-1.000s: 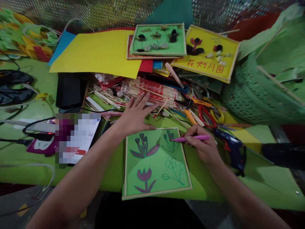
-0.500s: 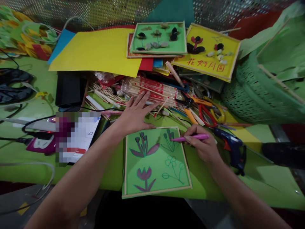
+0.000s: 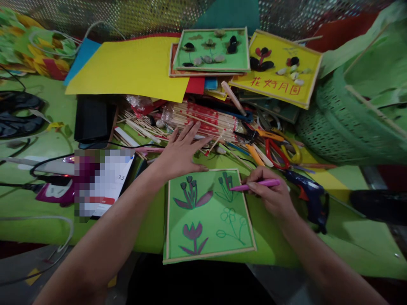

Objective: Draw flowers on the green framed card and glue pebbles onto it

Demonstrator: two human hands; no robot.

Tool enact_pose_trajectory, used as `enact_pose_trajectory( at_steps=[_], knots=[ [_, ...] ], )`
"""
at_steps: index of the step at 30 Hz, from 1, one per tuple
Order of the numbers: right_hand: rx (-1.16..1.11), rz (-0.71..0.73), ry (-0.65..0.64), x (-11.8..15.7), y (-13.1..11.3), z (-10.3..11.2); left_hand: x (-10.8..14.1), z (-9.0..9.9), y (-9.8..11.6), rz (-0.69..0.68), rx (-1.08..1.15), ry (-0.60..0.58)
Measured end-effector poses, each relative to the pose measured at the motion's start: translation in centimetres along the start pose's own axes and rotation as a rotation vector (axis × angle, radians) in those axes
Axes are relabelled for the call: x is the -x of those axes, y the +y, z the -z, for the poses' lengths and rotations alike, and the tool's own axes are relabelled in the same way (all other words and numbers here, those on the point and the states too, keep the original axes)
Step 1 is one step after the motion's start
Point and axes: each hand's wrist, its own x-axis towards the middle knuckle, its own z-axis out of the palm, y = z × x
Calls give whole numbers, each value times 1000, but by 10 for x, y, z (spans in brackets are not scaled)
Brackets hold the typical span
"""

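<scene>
As the left hand (image 3: 182, 156) splays beside a square green panel (image 3: 208, 216), the right hand (image 3: 271, 197) grips a slim pink pen (image 3: 269, 183); two purple flowers (image 3: 193, 231) look filled, two green sketches (image 3: 227, 186) unfinished.

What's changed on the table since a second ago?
The pink pen in the right hand shifted slightly: its tip sits a little lower on the upper-right flower drawing. The number on the phone went from 32 to 33. Nothing was grasped or released; the left hand and framed green board stayed put.
</scene>
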Motion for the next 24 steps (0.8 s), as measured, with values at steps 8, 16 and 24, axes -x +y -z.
enact_pose_trajectory(
  at_steps=[8,16,24],
  knots=[
    [-17,3,12,-1,-4,-2,0,-1,-1,-9,9,9],
    [-5,-15,3,-1,-5,-2,0,-1,-1,-9,-3,10],
    [3,-10,-1,0,-5,-3,1,1,0,-4,-2,3]
  ],
)
